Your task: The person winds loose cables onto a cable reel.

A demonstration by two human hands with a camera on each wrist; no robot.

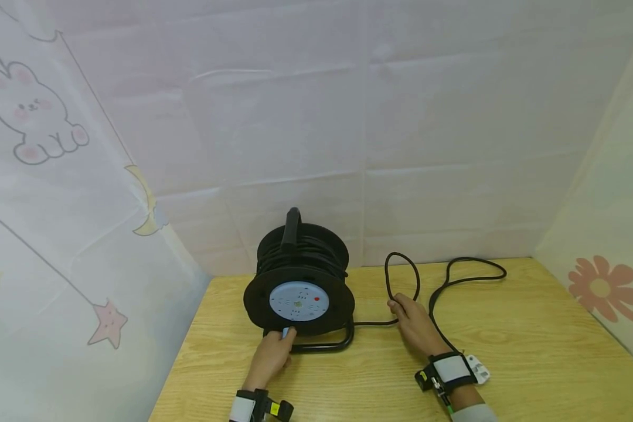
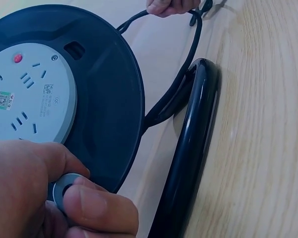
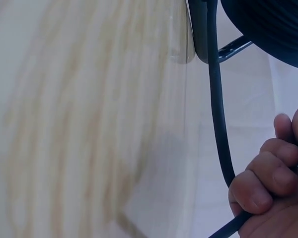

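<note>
A black cable reel (image 1: 339,308) with a pale grey socket panel (image 1: 285,300) and a top handle (image 1: 291,231) stands on its tubular frame near the back of the table. My left hand (image 1: 270,354) is at the lower front rim, thumb and fingers curled around a small light grey knob (image 2: 64,184), which they mostly hide. To the right of the reel, my right hand (image 1: 415,325) grips the black cable (image 3: 219,119), fingers wrapped around it. One cable loop (image 1: 418,272) rises above that hand. Between reel and hand the cable runs low over the table.
More cable (image 1: 472,259) lies in a bend at the back right and runs down past the right wrist to a white plug (image 1: 479,369). The wooden table (image 1: 533,346) meets cloth-like walls at its back and sides. Both wrists wear strapped cameras.
</note>
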